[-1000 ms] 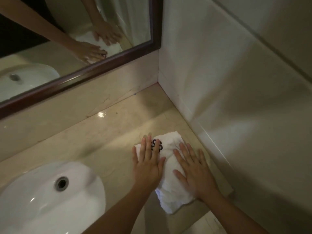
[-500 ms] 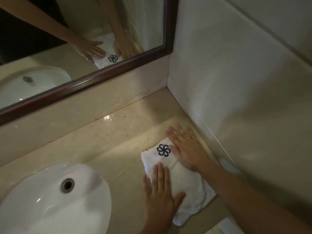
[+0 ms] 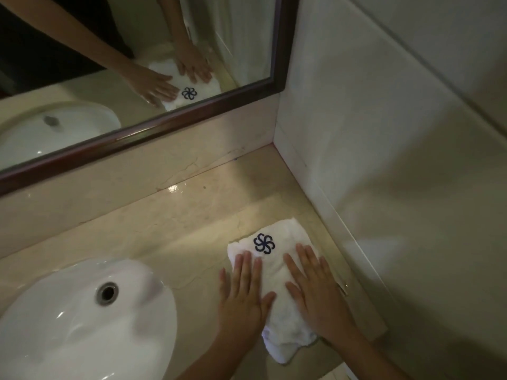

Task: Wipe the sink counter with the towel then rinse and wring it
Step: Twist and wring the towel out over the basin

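Head view: two hands press one white towel [image 3: 275,266] flat on the counter [image 3: 164,229], in the corner beside the sink [image 3: 68,325]. The left hand [image 3: 242,294] lies palm down on the towel's left edge, fingers straight and close together, thumb out across the cloth. The right hand [image 3: 318,294] lies flat on its right side, fingers slightly spread. Neither grips. The flat palms appear meant to spread weight over the folded cloth so it drags across the stone, which suggests the wiping step is under way, with rinsing and wringing not yet begun. One dark pinwheel logo [image 3: 264,243] shows just beyond the left fingertips. The wall [image 3: 384,133] rises just right of the right hand. One sink sits left of the left hand, with one round hole [image 3: 107,293] in its basin. One framed mirror [image 3: 109,78] beyond the fingertips reflects the hands and the towel.
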{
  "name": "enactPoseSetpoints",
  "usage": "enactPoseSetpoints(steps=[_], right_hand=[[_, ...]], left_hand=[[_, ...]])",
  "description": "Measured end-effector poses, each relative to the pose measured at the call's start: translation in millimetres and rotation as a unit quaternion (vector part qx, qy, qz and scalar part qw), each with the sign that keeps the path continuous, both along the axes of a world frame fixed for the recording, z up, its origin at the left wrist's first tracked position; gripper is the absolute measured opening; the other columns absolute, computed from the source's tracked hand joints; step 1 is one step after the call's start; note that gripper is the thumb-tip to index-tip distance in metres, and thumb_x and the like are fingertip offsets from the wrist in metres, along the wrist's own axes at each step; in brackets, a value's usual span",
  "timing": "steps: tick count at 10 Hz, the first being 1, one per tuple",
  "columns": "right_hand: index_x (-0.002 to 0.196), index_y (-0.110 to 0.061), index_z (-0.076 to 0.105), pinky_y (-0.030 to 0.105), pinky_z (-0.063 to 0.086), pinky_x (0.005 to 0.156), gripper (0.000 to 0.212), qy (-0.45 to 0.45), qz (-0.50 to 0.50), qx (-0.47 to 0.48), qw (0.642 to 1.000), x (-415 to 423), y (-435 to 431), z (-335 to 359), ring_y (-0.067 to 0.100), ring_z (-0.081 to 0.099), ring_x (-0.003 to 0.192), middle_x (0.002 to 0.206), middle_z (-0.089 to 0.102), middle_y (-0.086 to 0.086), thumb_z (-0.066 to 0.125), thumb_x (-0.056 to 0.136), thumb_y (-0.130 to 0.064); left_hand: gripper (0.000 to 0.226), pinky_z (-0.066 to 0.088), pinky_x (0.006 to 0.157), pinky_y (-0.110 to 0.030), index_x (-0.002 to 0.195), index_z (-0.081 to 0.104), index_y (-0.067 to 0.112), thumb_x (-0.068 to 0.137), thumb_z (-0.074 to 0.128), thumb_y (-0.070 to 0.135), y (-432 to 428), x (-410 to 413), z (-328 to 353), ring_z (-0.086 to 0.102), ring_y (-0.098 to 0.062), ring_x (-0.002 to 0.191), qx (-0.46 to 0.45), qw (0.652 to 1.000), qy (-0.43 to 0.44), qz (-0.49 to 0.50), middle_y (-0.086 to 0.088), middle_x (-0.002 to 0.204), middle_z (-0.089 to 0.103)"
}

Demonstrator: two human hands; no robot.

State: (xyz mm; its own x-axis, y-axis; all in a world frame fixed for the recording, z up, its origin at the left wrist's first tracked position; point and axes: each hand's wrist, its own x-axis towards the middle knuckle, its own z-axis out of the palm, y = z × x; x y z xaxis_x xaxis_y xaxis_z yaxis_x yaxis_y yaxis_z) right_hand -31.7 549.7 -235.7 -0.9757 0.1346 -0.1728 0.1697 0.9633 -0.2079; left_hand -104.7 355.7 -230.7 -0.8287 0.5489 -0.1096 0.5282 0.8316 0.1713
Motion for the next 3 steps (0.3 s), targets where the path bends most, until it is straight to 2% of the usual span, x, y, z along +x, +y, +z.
enactPoseSetpoints(steps=[1, 2, 3], right_hand=[[0.167, -0.029, 0.008, 0.049, 0.016, 0.127, 0.064, 0.003, -0.007, 0.015, 1.0, -2.7, -1.8, 1.0, 0.025, 0.01, 0.162, 0.176, 0.01, 0.006, 0.02, 0.109, -0.053], [0.167, -0.026, 0.007, 0.051, 0.018, 0.126, 0.068, 0.02, 0.006, 0.036, 0.999, -5.3, -2.4, 3.8, 0.026, 0.012, 0.162, 0.175, 0.011, 0.008, 0.028, 0.108, -0.051], [0.167, -0.026, 0.009, 0.051, 0.028, 0.125, 0.066, -0.014, 0.005, 0.036, 0.999, -5.5, -3.6, 11.8, 0.027, 0.021, 0.16, 0.174, 0.018, 0.009, 0.026, 0.108, -0.051]], left_hand=[[0.074, 0.024, 0.118, -0.057, 0.156, 0.037, 0.009, 0.102, 0.03, 0.059, -0.2, 0.3, -0.1, 0.024, -0.03, 0.154, -0.016, 1.0, -0.007, -0.014, -0.017, 0.165, 0.031], [0.077, 0.02, 0.117, -0.058, 0.155, 0.04, 0.009, 0.097, 0.036, 0.061, -0.1, -3.0, 7.5, 0.025, -0.031, 0.153, -0.039, 0.999, -0.022, -0.009, -0.018, 0.163, 0.036], [0.08, 0.015, 0.118, -0.059, 0.152, 0.045, 0.011, 0.089, 0.044, 0.061, 0.0, -13.6, 38.8, 0.026, -0.032, 0.153, -0.059, 0.995, -0.066, -0.042, -0.02, 0.16, 0.039]])
